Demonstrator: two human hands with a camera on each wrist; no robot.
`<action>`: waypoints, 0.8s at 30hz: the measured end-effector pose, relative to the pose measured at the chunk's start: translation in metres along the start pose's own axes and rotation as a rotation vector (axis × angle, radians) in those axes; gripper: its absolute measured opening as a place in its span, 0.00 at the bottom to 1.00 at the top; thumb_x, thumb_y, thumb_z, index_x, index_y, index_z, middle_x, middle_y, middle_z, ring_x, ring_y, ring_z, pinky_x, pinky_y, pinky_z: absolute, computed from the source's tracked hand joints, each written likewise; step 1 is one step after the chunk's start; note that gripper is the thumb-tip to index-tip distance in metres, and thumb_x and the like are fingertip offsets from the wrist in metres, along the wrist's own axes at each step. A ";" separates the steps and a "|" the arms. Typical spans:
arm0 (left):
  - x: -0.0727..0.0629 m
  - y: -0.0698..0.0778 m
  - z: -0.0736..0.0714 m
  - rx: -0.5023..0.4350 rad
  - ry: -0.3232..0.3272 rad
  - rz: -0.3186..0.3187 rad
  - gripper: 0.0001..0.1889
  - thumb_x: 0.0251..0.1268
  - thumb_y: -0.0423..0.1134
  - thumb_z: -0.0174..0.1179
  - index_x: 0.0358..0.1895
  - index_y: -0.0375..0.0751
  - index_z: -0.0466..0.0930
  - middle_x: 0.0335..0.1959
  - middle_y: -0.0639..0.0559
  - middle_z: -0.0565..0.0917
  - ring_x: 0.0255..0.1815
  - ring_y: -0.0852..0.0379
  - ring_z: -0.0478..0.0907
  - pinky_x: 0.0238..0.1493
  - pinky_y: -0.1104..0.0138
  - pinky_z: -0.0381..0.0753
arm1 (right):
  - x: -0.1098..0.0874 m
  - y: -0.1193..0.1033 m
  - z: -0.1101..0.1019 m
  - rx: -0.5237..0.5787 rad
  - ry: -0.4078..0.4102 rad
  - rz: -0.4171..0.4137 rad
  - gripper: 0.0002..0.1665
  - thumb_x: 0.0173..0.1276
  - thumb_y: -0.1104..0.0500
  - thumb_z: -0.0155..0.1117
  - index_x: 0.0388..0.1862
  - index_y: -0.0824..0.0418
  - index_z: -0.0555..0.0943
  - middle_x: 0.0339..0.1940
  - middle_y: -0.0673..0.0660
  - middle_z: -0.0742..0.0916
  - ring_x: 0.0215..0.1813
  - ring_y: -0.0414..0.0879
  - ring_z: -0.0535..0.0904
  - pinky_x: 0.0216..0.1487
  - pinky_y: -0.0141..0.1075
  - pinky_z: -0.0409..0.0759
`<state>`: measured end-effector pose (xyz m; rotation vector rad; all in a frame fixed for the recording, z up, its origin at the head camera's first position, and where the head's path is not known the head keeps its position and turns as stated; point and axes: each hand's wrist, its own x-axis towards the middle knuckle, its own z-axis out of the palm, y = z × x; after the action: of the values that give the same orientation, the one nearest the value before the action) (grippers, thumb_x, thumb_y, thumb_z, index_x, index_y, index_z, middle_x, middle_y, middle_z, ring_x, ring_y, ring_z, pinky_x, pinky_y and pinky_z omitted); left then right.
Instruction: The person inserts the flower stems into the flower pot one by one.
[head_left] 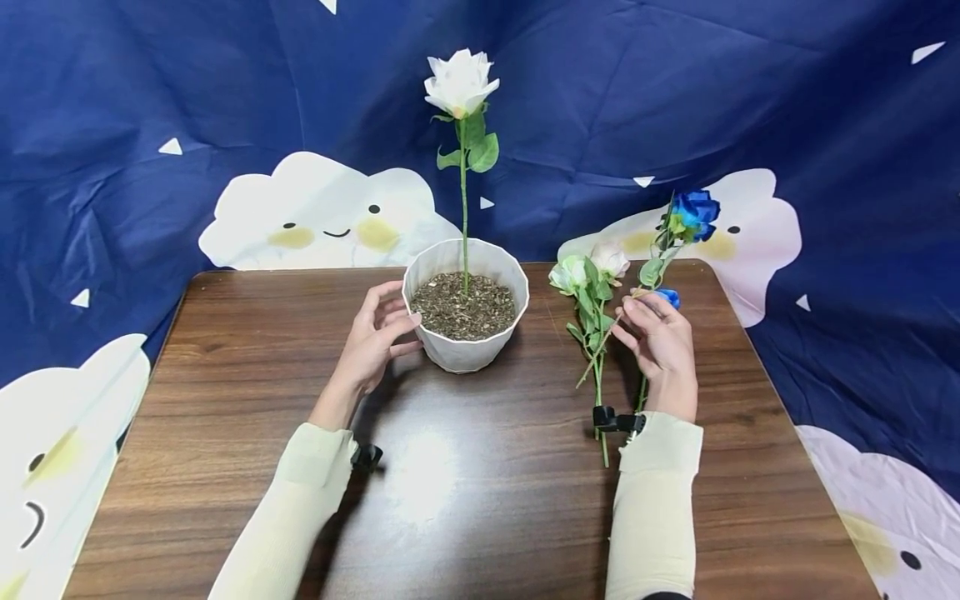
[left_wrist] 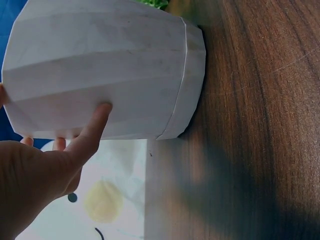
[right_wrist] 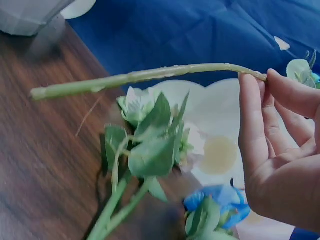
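Note:
My right hand (head_left: 660, 337) pinches the stem of a blue rose (head_left: 693, 215) between thumb and fingertips, above the table. In the right wrist view the green stem (right_wrist: 140, 76) stretches left from the fingertips, slightly bent. My left hand (head_left: 371, 342) rests against the left outer side of a white faceted pot (head_left: 465, 357), fingers spread; in the left wrist view one fingertip touches its wall (left_wrist: 145, 95). Dark brown soil-like fill (head_left: 465, 312) lies in the pot, with a tall white rose (head_left: 461, 83) standing upright in it.
Right of the pot, a whitish-green rose (head_left: 570, 273) and a pale pink rose (head_left: 610, 260) lie on the brown wooden table (head_left: 495, 500). Another blue rose (right_wrist: 220, 202) lies beside them, partly behind my right hand. A blue cloth (head_left: 600, 100) with clouds hangs behind.

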<state>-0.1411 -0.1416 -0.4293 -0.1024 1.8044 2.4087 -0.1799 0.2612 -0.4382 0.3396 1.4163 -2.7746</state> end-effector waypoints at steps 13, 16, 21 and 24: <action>0.000 0.001 0.000 0.000 0.004 -0.001 0.34 0.66 0.27 0.60 0.74 0.42 0.58 0.65 0.36 0.66 0.54 0.53 0.74 0.54 0.45 0.84 | 0.007 -0.004 0.046 0.137 -0.013 -0.151 0.09 0.69 0.76 0.62 0.46 0.70 0.80 0.30 0.59 0.85 0.31 0.48 0.85 0.27 0.37 0.89; 0.000 0.001 0.001 -0.004 0.003 -0.002 0.34 0.66 0.27 0.60 0.74 0.42 0.58 0.66 0.36 0.66 0.54 0.53 0.74 0.54 0.44 0.84 | 0.008 -0.007 0.058 0.159 -0.018 -0.175 0.08 0.68 0.76 0.63 0.42 0.68 0.81 0.31 0.59 0.87 0.31 0.48 0.85 0.27 0.38 0.89; 0.000 0.001 0.002 -0.015 0.001 -0.002 0.35 0.66 0.26 0.59 0.74 0.42 0.58 0.65 0.36 0.66 0.53 0.53 0.74 0.52 0.48 0.86 | 0.006 -0.012 0.074 0.179 -0.034 -0.210 0.08 0.67 0.76 0.64 0.40 0.66 0.81 0.33 0.60 0.88 0.32 0.48 0.85 0.27 0.38 0.89; -0.001 0.001 0.001 -0.016 0.001 0.000 0.35 0.66 0.25 0.59 0.74 0.42 0.58 0.65 0.36 0.66 0.53 0.52 0.74 0.50 0.49 0.87 | 0.004 -0.014 0.083 0.191 -0.052 -0.233 0.08 0.67 0.76 0.64 0.41 0.67 0.82 0.33 0.60 0.88 0.33 0.49 0.86 0.27 0.39 0.89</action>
<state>-0.1407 -0.1408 -0.4282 -0.1051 1.7862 2.4237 -0.2009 0.2033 -0.3800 0.1076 1.2571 -3.0889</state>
